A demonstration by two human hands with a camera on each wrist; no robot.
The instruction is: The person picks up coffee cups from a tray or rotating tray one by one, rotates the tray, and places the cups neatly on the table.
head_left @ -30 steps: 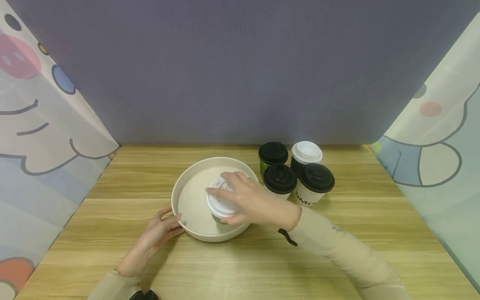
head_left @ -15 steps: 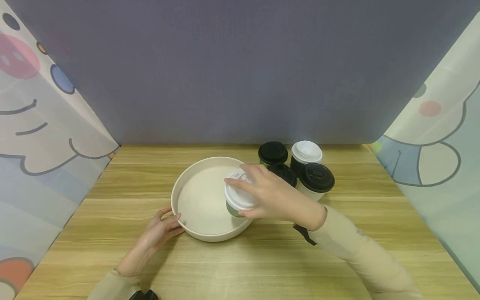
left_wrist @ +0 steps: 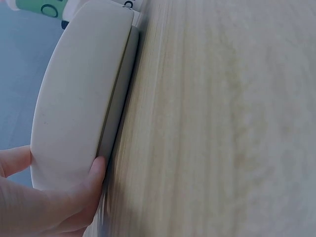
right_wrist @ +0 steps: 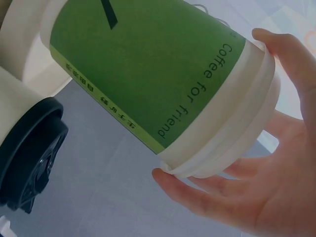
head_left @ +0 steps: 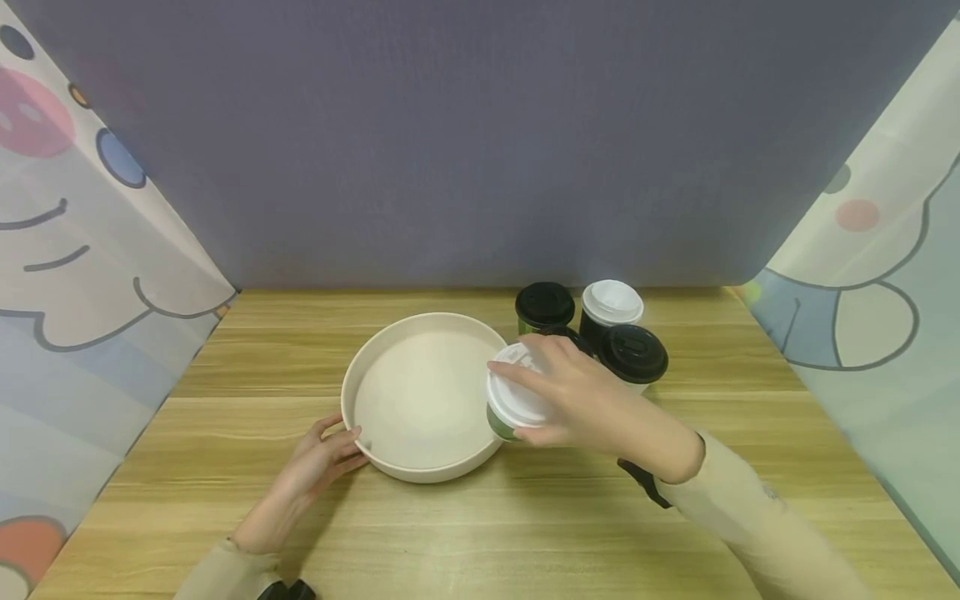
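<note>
My right hand [head_left: 573,392] grips a paper coffee cup [right_wrist: 148,69] by its white lid, thumb and fingers spread round the lid's edge. The cup has a green sleeve reading "Coffee for friend". In the head view the cup's white lid [head_left: 517,387] is at the right rim of a round cream tray [head_left: 422,475]; the cup appears raised. My left hand [head_left: 322,458] holds the tray's left front side. In the left wrist view, that hand's thumb and fingers [left_wrist: 96,173] rest on opposite edges of the tray's outer wall.
Behind my right hand stand several lidded cups: a black-lidded cup [head_left: 545,306] at the back, a white-lidded cup [head_left: 612,304] beside it, and another black-lidded cup [head_left: 633,354] at the right. One more black lid is mostly hidden. A grey panel [head_left: 480,150] rises behind the wooden table [head_left: 435,542].
My right hand has carried the white-lidded cup from inside the tray to the right, over its rim, now covering part of a black-lidded cup. The left hand stays on the tray.
</note>
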